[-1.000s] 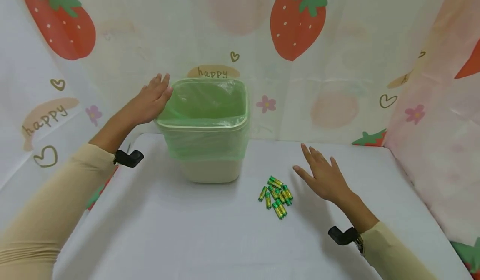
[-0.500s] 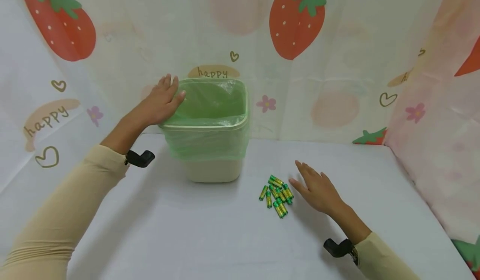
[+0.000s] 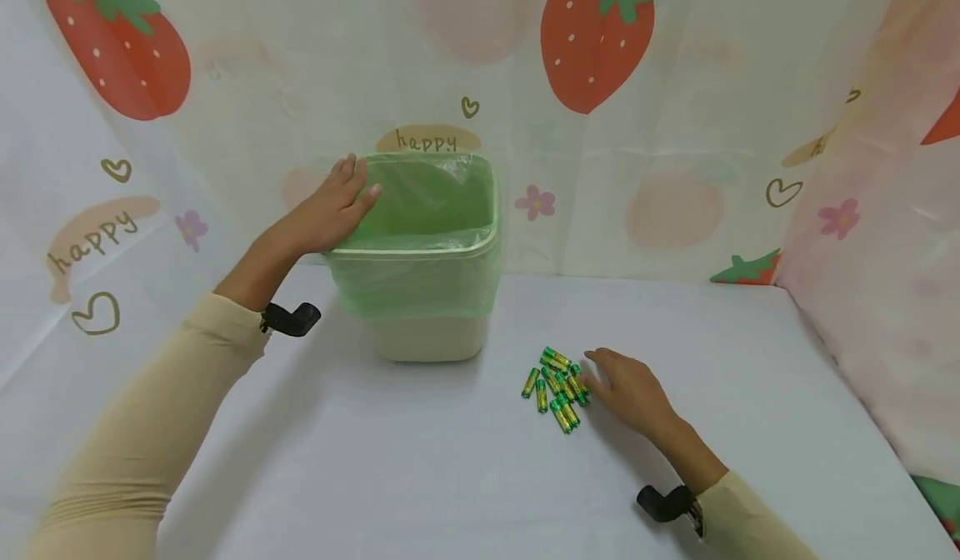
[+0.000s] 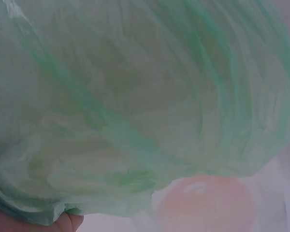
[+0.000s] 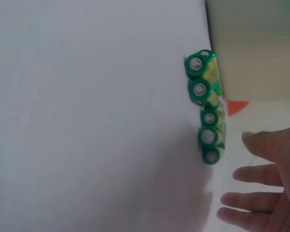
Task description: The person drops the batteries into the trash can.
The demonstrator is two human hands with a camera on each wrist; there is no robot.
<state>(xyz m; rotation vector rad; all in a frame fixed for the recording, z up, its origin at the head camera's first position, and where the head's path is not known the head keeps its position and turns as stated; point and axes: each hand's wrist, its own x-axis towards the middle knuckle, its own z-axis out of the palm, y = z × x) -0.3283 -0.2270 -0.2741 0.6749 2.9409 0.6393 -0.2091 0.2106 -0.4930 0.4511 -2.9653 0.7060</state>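
My left hand [image 3: 326, 210] rests on the left rim of a cream trash bin [image 3: 431, 339], fingers laid along the edge and thumb over the opening. A thin green trash bag [image 3: 412, 285] lines the bin and folds down outside. The left wrist view is filled by the bag [image 4: 135, 96], with a bit of that hand [image 4: 29, 222] at the lower left corner. Several green and yellow batteries [image 3: 558, 389] lie loosely grouped on the table. My right hand [image 3: 633, 393] hovers just right of them, holding nothing, its fingers spread in the right wrist view near the batteries [image 5: 208, 135].
A white cloth covers the table [image 3: 337, 460]. Behind it hangs a pale curtain [image 3: 337, 52] printed with strawberries, hearts and flowers, which continues along both sides. Each wrist carries a black camera mount [image 3: 292, 320].
My left hand has moved right, onto the bin's rim, with its thumb now over the opening. My right hand has come down and left, right beside the batteries.
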